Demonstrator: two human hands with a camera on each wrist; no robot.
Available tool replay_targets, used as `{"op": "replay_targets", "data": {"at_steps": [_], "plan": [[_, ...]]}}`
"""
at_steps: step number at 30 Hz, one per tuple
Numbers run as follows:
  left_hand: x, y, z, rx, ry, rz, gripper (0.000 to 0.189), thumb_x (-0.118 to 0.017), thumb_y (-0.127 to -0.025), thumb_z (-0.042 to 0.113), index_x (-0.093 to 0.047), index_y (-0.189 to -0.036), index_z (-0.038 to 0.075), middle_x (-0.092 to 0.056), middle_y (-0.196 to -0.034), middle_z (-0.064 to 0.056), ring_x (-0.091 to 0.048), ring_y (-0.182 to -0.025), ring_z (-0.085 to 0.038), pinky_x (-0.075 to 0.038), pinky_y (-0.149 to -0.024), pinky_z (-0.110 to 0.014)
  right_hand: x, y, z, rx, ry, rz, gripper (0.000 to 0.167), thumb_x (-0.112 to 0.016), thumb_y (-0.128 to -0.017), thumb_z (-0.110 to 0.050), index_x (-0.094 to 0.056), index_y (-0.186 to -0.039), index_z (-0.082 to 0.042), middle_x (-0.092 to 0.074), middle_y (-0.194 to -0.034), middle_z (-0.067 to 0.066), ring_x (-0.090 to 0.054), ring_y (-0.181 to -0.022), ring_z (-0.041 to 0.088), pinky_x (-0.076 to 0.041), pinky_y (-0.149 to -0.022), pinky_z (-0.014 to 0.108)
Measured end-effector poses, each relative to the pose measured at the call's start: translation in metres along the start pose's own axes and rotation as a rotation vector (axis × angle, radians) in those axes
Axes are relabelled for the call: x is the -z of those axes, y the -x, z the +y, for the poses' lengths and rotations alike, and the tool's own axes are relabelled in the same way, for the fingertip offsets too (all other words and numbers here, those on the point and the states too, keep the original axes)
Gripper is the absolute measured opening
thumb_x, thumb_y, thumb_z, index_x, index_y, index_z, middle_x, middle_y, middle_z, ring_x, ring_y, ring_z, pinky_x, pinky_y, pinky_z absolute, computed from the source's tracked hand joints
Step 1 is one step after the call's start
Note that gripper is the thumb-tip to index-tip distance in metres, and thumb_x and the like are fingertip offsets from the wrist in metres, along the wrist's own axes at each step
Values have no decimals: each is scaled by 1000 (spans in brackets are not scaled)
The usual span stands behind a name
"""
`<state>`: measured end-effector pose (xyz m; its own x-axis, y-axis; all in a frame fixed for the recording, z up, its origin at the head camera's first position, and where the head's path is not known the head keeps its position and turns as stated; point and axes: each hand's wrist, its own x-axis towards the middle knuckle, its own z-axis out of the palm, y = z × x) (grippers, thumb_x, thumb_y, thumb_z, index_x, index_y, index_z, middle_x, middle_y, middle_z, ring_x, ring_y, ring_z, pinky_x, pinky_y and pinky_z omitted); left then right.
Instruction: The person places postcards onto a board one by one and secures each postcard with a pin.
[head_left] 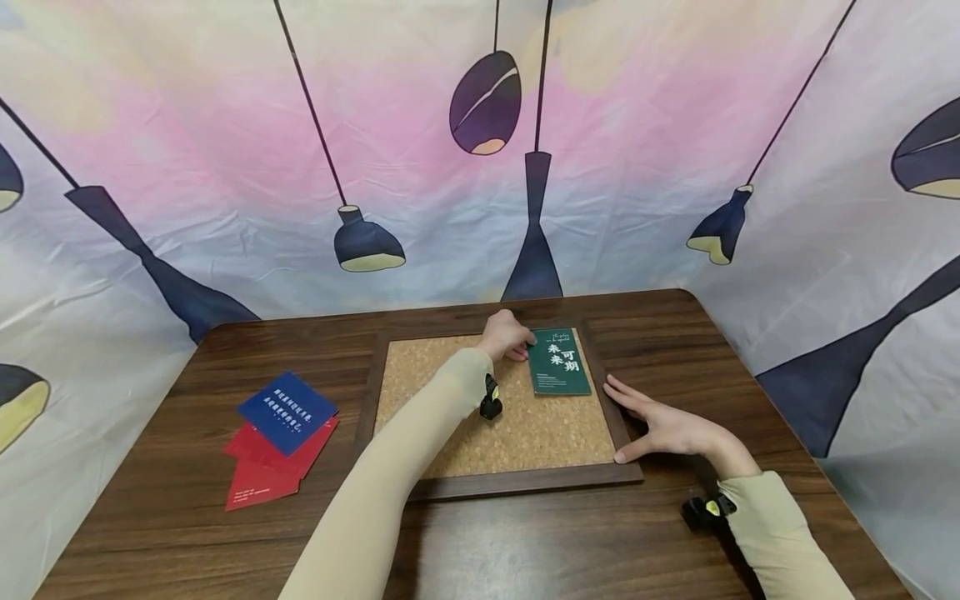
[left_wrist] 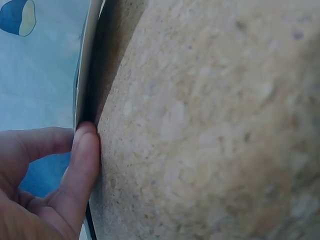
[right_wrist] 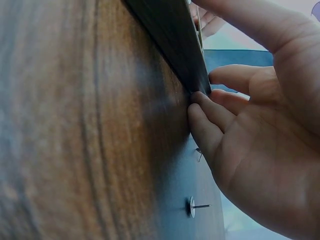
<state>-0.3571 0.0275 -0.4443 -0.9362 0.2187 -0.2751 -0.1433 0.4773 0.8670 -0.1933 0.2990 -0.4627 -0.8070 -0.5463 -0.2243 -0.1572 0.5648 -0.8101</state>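
Note:
A corkboard [head_left: 525,437] in a dark wooden frame lies on the table. Over its upper right part is a green card [head_left: 561,367] with white lettering. My left hand [head_left: 507,337] pinches this card by its upper left edge, thumb and finger on either side; in the left wrist view the card's edge [left_wrist: 82,85] stands slightly off the cork. At the board's right side, my right hand [head_left: 675,427] is spread, its fingertips touching the frame [right_wrist: 175,45] and its thumb near the lower right corner.
Left of the board, a blue card [head_left: 288,412] overlaps several red cards [head_left: 262,485] on the wooden table [head_left: 487,542]. In the right wrist view, a thumbtack [right_wrist: 192,206] lies point up beside the right hand, with another tack [right_wrist: 199,153] farther off. A printed curtain [head_left: 420,183] hangs behind.

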Motion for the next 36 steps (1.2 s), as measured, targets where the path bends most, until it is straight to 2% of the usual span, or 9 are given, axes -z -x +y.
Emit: {"op": "replay_targets", "data": {"at_steps": [4,13,21,27,30,36], "plan": [[-1,-1,0,-6,-19,4,14,-72,-90,4,-71,-79,-5,-60,-58,-9,-60,-47,-16,-58,-53,-31,0,0,0,3,6,3,111,-85,-83,-28,-10,-161,-2,6,-167,19,-1,-148,52,-22,-111,69],[-4,1,5,-30,-124,11,17,-70,-90,4,-72,-75,-4,-60,-57,-10,-61,-45,-17,-58,-51,-33,-2,0,2,-25,-9,6,111,-84,-83,-30,-10,-162,-4,7,-168,16,-1,-149,49,-22,-112,68],[-3,3,7,-64,-138,6,20,-70,-90,2,-69,-73,-7,-59,-57,-12,-62,-46,-19,-58,-51,-33,-2,0,3,-24,32,14,112,-84,-83,-34,-11,-162,-3,6,-168,16,1,-150,49,-21,-111,69],[-4,2,8,-101,-252,0,24,-68,-92,5,-67,-70,-6,-57,-53,-10,-58,-43,-18,-55,-47,-31,-2,-1,3,-22,15,8,111,-84,-83,-32,-10,-161,-3,7,-168,16,4,-150,49,-19,-111,70],[-5,2,9,-107,-295,3,26,-68,-92,6,-65,-68,-3,-57,-51,-9,-56,-42,-18,-53,-45,-30,-2,-1,4,-21,15,8,111,-84,-84,-32,-10,-162,-3,7,-168,16,4,-149,48,-18,-111,70],[-7,3,9,-156,-400,4,37,-63,-94,8,-52,-59,10,-56,-51,-9,-56,-42,-18,-50,-44,-29,-2,-1,5,-19,15,10,111,-84,-84,-32,-10,-162,-4,7,-168,16,4,-150,48,-18,-111,71]]}}
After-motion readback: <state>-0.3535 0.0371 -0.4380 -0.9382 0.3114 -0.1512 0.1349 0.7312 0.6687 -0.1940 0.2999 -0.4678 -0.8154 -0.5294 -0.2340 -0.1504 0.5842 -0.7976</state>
